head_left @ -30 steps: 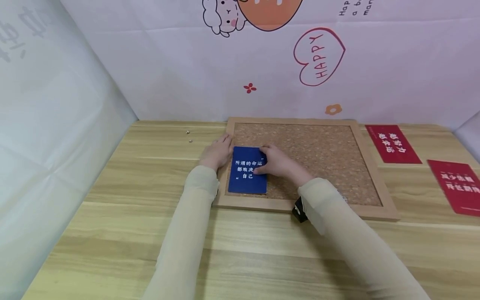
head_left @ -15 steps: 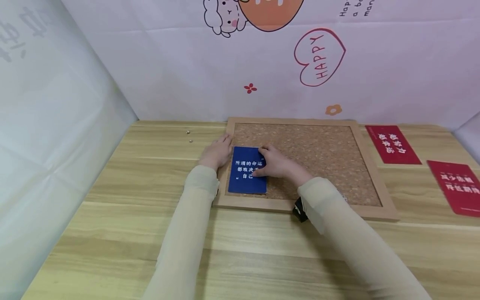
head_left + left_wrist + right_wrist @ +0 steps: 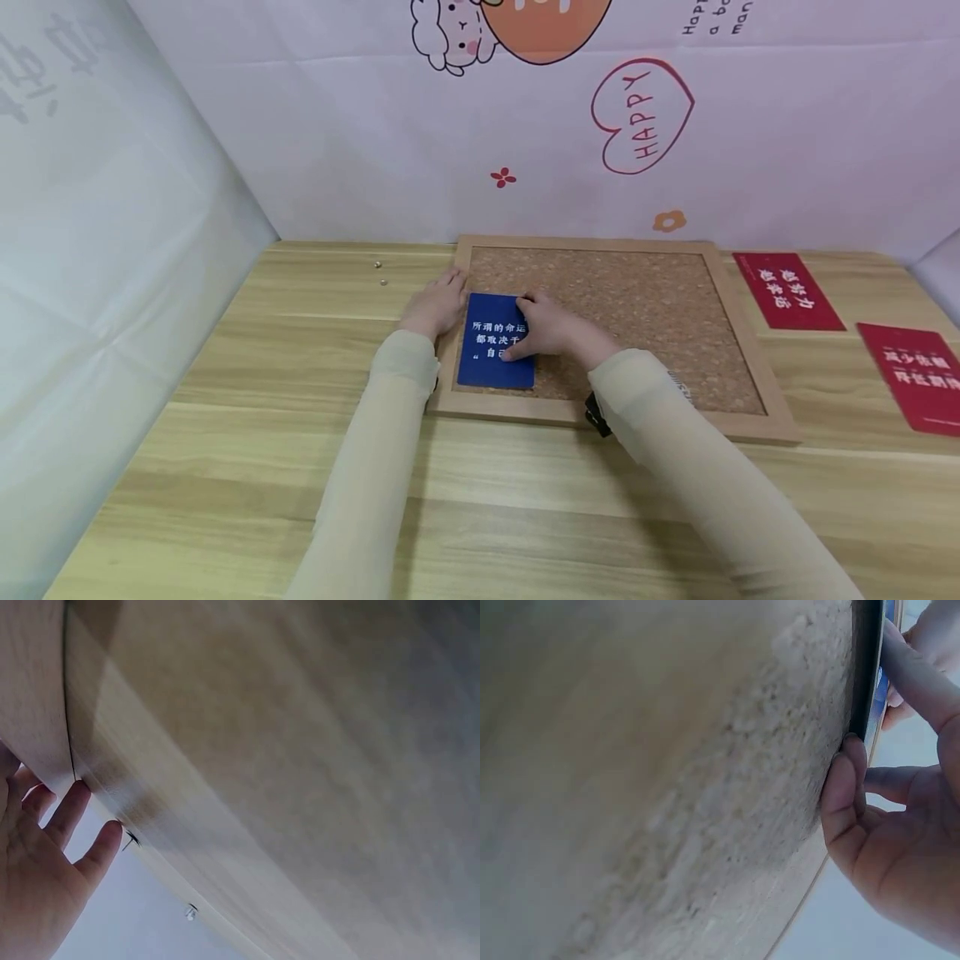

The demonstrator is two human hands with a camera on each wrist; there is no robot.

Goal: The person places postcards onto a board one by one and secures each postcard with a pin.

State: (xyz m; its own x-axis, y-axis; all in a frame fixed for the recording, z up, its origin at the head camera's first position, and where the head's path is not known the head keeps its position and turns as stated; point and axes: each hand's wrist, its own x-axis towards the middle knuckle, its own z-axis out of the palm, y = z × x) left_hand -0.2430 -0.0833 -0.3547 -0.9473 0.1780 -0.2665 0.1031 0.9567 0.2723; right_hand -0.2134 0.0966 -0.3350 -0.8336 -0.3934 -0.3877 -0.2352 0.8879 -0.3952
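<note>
A blue card (image 3: 483, 367) with white characters lies on the left part of a wood-framed corkboard (image 3: 615, 292). My right hand (image 3: 558, 327) holds the card at its right side. In the right wrist view the thumb (image 3: 922, 679) is on the card's face and curled fingers (image 3: 844, 787) meet its dark edge, against the cork. My left hand (image 3: 437, 307) rests along the board's left frame. In the left wrist view its spread fingers (image 3: 71, 810) touch the frame's side, near the tabletop.
Two small pins (image 3: 377, 264) lie on the wooden table (image 3: 300, 358), left of the board. Two red cards (image 3: 787, 292) with white characters lie to the board's right. A white printed sheet (image 3: 360, 150) hangs behind the table. Something black (image 3: 596, 417) shows beneath the right cuff.
The right thumb has slid slightly down and left on the blue card's face, and the right wrist has shifted a little. The left hand and the card look unmoved on the board.
</note>
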